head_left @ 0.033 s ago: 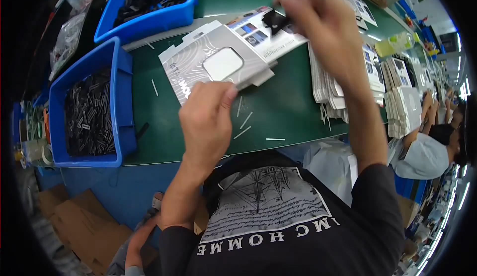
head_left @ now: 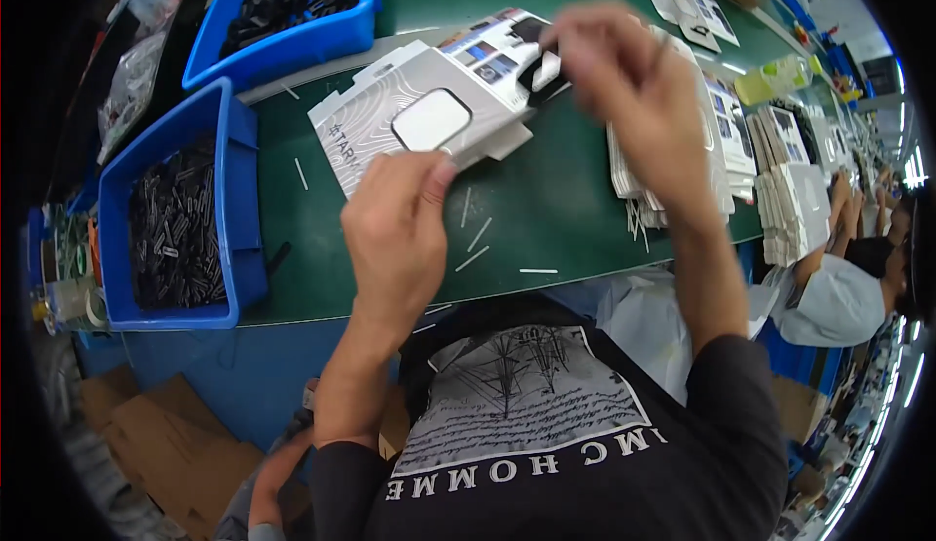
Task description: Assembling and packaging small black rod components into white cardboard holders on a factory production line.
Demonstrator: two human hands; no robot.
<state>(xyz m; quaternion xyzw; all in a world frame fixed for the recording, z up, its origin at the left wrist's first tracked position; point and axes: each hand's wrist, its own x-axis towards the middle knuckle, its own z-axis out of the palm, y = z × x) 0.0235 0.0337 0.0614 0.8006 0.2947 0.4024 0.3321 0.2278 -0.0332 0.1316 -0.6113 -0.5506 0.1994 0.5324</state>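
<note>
On the green tabletop (head_left: 487,239) lies a flat grey-and-white printed carton (head_left: 390,117) with wavy lines and a rounded white window. My left hand (head_left: 395,234) pinches its near edge between thumb and fingers. The carton's far right part carries small coloured pictures. Over that end is my right hand (head_left: 634,93), blurred by motion, its fingers closed at a small black plastic piece (head_left: 533,75). That piece sits against the carton's right end. Its exact shape and the fingertips on it are smeared.
Left stands a blue bin (head_left: 239,200) of small black parts; behind it, another blue bin (head_left: 361,29) with larger black pieces. Stacked cartons (head_left: 629,175) lie to the right, near a yellowish bottle (head_left: 780,83). Thin white strips (head_left: 479,236) are scattered about. Co-workers sit at far right.
My right hand has come down and nearer to the carton, bringing the black piece to its right end. The carton and my left hand have shifted slightly left.
</note>
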